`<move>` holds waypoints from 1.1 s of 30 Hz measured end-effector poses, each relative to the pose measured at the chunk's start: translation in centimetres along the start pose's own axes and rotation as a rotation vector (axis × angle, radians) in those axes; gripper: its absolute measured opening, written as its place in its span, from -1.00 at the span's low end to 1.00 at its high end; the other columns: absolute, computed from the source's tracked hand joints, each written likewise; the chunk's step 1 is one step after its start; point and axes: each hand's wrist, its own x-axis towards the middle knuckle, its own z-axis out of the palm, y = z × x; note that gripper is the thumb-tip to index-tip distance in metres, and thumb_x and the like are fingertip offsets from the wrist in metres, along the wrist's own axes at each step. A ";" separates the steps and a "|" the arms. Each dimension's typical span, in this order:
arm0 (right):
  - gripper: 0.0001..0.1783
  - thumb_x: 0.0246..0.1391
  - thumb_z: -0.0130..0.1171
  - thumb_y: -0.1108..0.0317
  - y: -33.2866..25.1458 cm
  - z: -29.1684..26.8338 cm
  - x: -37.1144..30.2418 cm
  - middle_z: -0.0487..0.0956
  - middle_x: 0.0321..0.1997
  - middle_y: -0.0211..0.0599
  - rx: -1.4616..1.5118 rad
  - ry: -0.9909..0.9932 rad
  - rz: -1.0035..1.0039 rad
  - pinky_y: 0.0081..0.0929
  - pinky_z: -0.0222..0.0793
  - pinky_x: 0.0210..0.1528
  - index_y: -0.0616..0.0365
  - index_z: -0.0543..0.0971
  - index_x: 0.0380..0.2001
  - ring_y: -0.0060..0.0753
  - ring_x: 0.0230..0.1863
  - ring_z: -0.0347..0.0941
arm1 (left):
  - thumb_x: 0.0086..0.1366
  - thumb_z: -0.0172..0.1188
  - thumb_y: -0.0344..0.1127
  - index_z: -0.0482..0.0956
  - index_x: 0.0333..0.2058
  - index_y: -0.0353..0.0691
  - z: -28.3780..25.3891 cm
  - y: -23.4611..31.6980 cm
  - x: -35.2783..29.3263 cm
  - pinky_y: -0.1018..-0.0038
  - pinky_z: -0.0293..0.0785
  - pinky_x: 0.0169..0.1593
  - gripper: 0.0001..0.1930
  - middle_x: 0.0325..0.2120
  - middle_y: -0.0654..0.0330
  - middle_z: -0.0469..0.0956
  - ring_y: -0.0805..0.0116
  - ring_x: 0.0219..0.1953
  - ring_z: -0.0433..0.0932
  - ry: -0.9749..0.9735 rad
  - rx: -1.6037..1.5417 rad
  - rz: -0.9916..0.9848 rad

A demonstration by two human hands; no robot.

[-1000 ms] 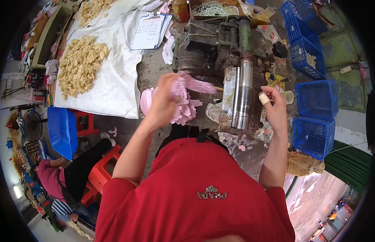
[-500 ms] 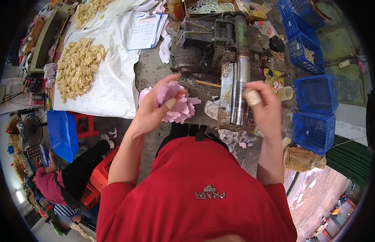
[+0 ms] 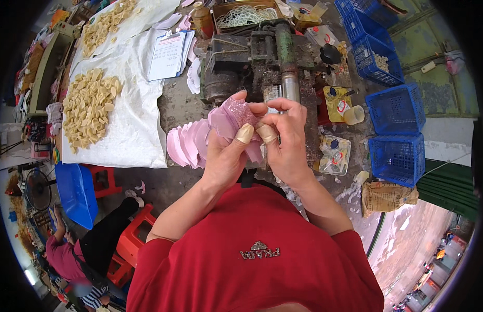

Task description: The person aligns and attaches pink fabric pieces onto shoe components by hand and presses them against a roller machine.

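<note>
In front of my chest, my left hand [image 3: 225, 158] grips a pink glittery sheet piece [image 3: 236, 113] with a scalloped outline, its thumb pressed on the near edge. My right hand [image 3: 287, 140] meets it there, fingers and thumb pinching the piece's right side. Both thumbs wear a pale tan cover. Left of and below the piece, a fanned stack of pale pink pieces [image 3: 185, 145] lies on the table edge, partly hidden by my left hand. Just beyond my hands stands a greasy green-black machine [image 3: 228, 73] with a shiny metal cylinder [image 3: 290, 86], partly covered by my right fingers.
A white cloth [image 3: 140, 122] on the left bears piles of yellowish pieces [image 3: 90, 106]. A clipboard [image 3: 167, 57] lies beyond. Blue crates [image 3: 396, 158] line the right, near a brown paper sack [image 3: 388, 197]. A red stool [image 3: 136, 234] and a seated person [image 3: 64, 247] are at lower left.
My right hand has left the metal cylinder and moved left to meet my left hand at the pink piece. The piece now shows spread out, and the whole view has shifted somewhat.
</note>
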 end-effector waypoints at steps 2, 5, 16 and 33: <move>-0.85 -0.06 0.19 0.39 0.1 -0.2 0.2 0.40 -0.08 -0.28 0.072 0.032 0.053 -0.19 0.05 -0.03 0.07 0.51 -0.34 -0.14 -0.06 0.22 | 0.30 0.06 -0.36 0.02 0.22 -0.21 0.2 -0.1 0.3 0.39 0.33 0.08 -0.42 0.04 0.09 0.35 0.35 0.02 0.38 0.011 0.002 -0.006; -0.82 -0.07 0.20 0.37 -0.1 -0.3 0.4 0.41 -0.07 -0.29 0.016 0.016 -0.010 -0.18 0.06 -0.02 0.06 0.52 -0.32 -0.14 -0.05 0.23 | 0.30 0.04 -0.38 0.03 0.22 -0.21 0.5 0.0 0.5 0.40 0.32 0.09 -0.44 0.05 0.08 0.34 0.36 0.02 0.38 -0.031 0.004 0.011; -0.84 -0.22 0.22 0.38 0.4 0.1 0.3 0.41 -0.10 -0.34 -0.216 0.164 -0.141 -0.16 0.04 -0.02 0.00 0.52 -0.45 -0.15 -0.02 0.24 | 0.32 -0.02 -0.44 0.03 0.22 -0.20 0.8 -1.3 0.5 0.41 0.30 0.13 -0.48 0.03 0.09 0.35 0.36 0.05 0.36 0.005 0.026 0.058; -0.89 -0.12 0.21 0.45 0.4 -1.4 0.8 0.38 -0.24 -0.28 -0.034 -0.064 0.112 -0.31 0.14 -0.04 0.15 0.54 -0.43 -0.21 -0.10 0.27 | 0.32 0.00 -0.43 0.04 0.20 -0.20 0.9 -1.7 0.6 0.43 0.30 0.12 -0.48 0.04 0.08 0.34 0.36 0.04 0.37 -0.026 0.094 0.084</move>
